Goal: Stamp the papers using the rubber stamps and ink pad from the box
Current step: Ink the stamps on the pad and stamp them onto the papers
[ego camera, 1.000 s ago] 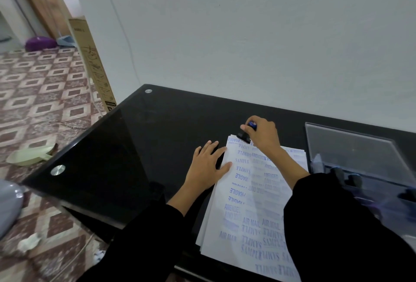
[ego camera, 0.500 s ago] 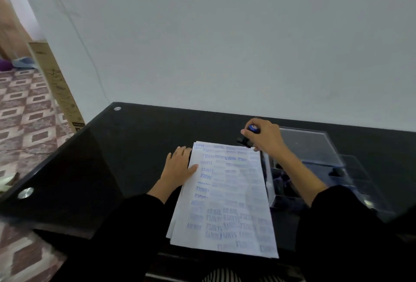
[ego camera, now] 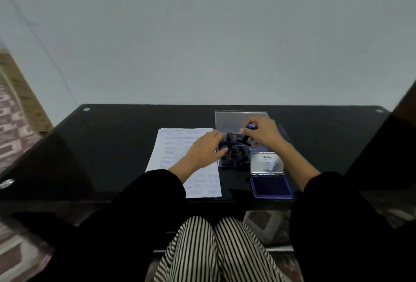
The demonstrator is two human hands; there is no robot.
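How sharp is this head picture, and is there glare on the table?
Head view: dim, even light, no glare; the black glass table shows a faint reflection at left. Stamped papers are softly blurred, print unreadable. Wide-angle lens bends the table edges.

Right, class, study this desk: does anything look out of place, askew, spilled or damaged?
Nothing stands out. The stack of white stamped papers lies flat, only slightly fanned, on the black glass table. The blue ink pad sits open with no ink spilled, and the dark rubber stamps sit inside the clear plastic box.
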